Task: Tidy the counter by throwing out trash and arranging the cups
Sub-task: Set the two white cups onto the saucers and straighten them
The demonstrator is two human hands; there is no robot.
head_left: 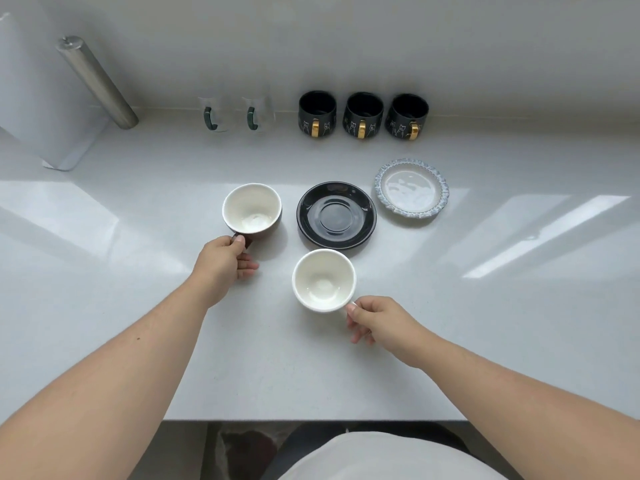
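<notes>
The brown cup (252,209), white inside, is held by its handle in the left hand (224,263), thumb on top, fingers curled under. It stands just left of the black saucer (336,214), a narrow gap between. The white cup (324,280) is held by its handle in the right hand (375,318), pinched w/ thumb and fingers; its far rim overlaps the near edge of the black saucer in the view. Whether the cups rest on the counter (485,306) or are lifted a little cannot be told.

Right of the black saucer, almost touching it, a white saucer w/ blue frilled rim (411,192) is seen. At the back, along the wall edge, three black mugs w/ gold handles (363,115) are lined up, handles to the front, and left of them two clear glass mugs w/ green handles (232,114).

Far left a steel pole (97,81) on a white base (65,147) is placed. Open room is found on the counter at the right side and near the front edge, under both forearms.
</notes>
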